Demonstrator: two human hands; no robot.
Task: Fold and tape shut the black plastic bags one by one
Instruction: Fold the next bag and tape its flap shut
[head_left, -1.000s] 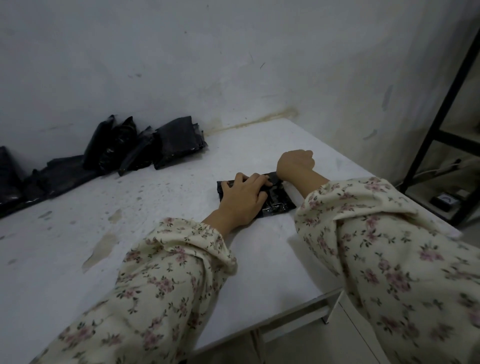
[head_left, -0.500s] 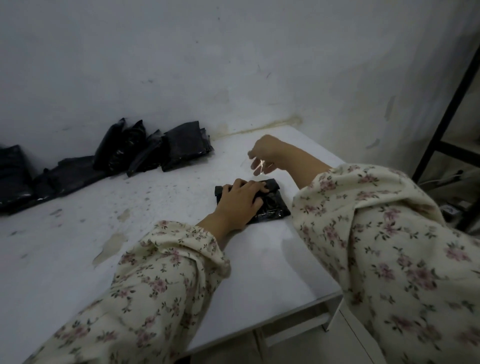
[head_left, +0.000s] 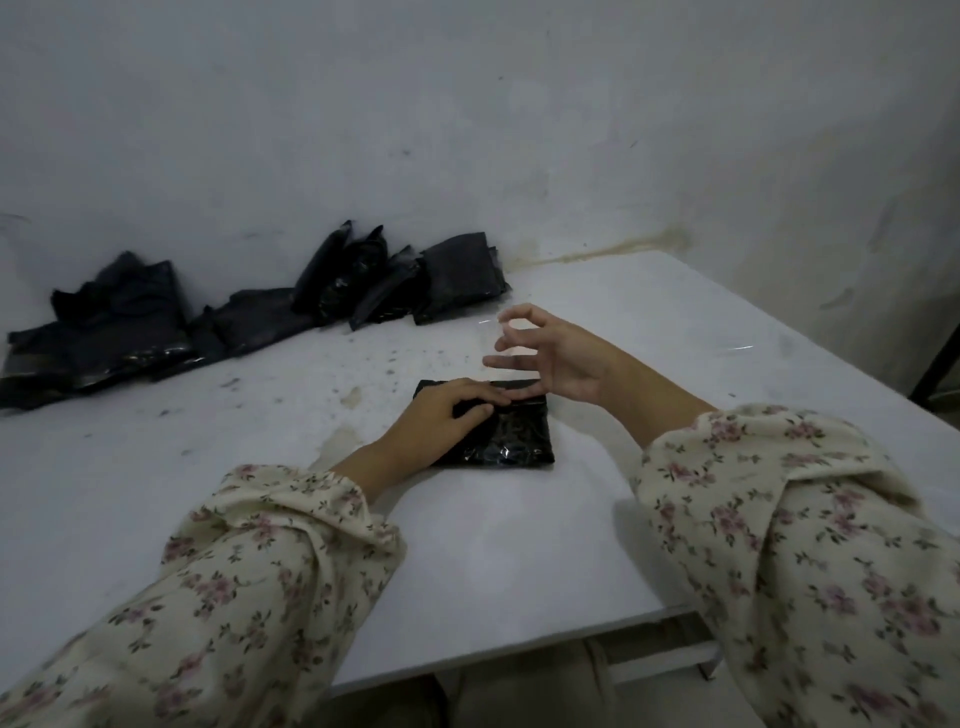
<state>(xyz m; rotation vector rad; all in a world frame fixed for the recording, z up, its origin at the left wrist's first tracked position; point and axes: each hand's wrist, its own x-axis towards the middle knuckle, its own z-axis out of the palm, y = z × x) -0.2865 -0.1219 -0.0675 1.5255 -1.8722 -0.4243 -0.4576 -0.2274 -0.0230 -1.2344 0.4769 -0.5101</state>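
Observation:
A small folded black plastic bag (head_left: 514, 439) lies on the white table (head_left: 519, 551), near its middle. My left hand (head_left: 447, 415) rests on the bag's left and far part, fingers flat and pressing the fold down. Just above the bag's far right corner my right hand (head_left: 563, 358) hovers with fingers spread and curled. Its thumb and forefinger pinch a strip of clear tape (head_left: 488, 322), which shows only as a faint glint.
Several other black bags (head_left: 374, 283) lean against the wall at the back of the table, with more of them (head_left: 104, 332) lying flat at far left. The table top is stained. A black metal frame (head_left: 935, 374) stands past the right edge.
My right hand has lifted off the table beside the bag and come toward me over the bag's far corner, its fingers now pinching tape. My left hand has stayed pressed on the bag.

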